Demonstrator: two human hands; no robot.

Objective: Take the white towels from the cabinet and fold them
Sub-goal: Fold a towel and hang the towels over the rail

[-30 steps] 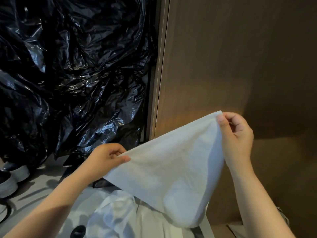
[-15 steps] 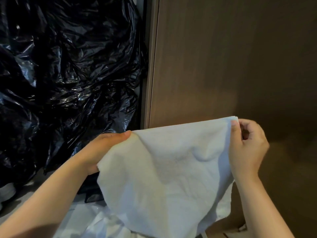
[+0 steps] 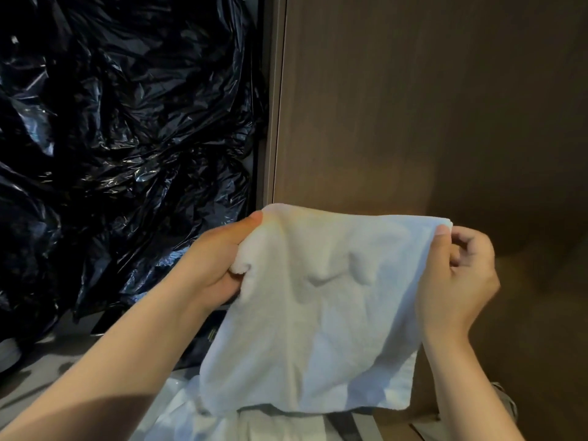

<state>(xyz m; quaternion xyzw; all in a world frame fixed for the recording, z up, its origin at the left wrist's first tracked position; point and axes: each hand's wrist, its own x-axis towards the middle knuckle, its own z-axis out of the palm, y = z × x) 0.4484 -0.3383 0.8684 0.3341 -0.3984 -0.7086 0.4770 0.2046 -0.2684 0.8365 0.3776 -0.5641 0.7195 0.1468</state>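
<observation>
- Before the brown wooden panel (image 3: 413,106), the person holds one white towel (image 3: 318,313) up in the air, spread open and facing them.
- Left hand (image 3: 219,259) grasps the upper left corner: the thumb lies at the top edge, the fingers are curled, and some cloth is bunched in the palm.
- Right hand (image 3: 458,281) pinches the upper right corner between thumb and forefinger; the other fingers are curled loosely and seem not to touch the towel.
- The upper edge runs almost level between the two hands, and the rest hangs down freely, with soft wrinkles in the middle.
- Left of the panel there is crumpled black plastic sheeting (image 3: 111,138), shiny, filling that whole side.
- Under the towel I see pale white material (image 3: 191,418), partly hidden; I cannot tell whether it is cloth or plastic.
- A strip of grey floor (image 3: 47,386) shows at the lower left.
</observation>
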